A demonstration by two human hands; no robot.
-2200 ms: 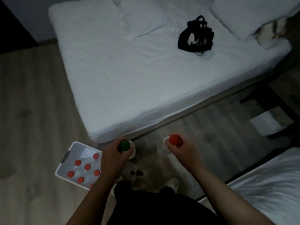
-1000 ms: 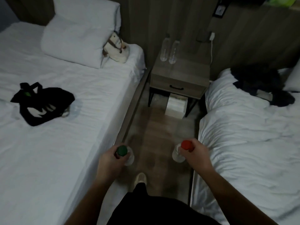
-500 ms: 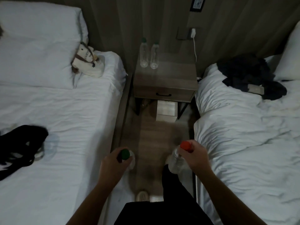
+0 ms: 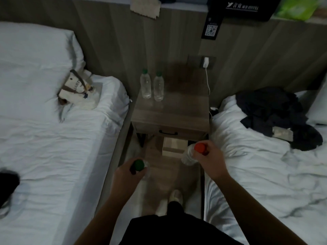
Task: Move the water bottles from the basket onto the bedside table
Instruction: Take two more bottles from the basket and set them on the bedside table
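The person stands in the aisle between two white beds, facing the bedside worktop [image 4: 178, 110] set against the wooden wall panel. The left hand [image 4: 128, 175] is wrapped around the neck of a clear green-capped bottle [image 4: 139, 166], fingers curled closed just under the cap, and holds it upright over the floor near the left bed [image 4: 53, 138]. The right hand [image 4: 211, 160] is clenched the same way around the neck of a red-capped bottle [image 4: 192, 154], whose clear body tilts down and to the left, just in front of the worktop's front right corner. Both bottles are in the air, short of the worktop and touching nothing else.

Two more bottles already stand upright side by side at the worktop's back left corner: one with a green cap [image 4: 145, 84], and its neighbour [image 4: 158, 86] just to the right of it, almost touching. The remainder of the top is bare wood. A white charger [image 4: 206, 61] sits in the wall socket above the back right corner, its cable hanging down.
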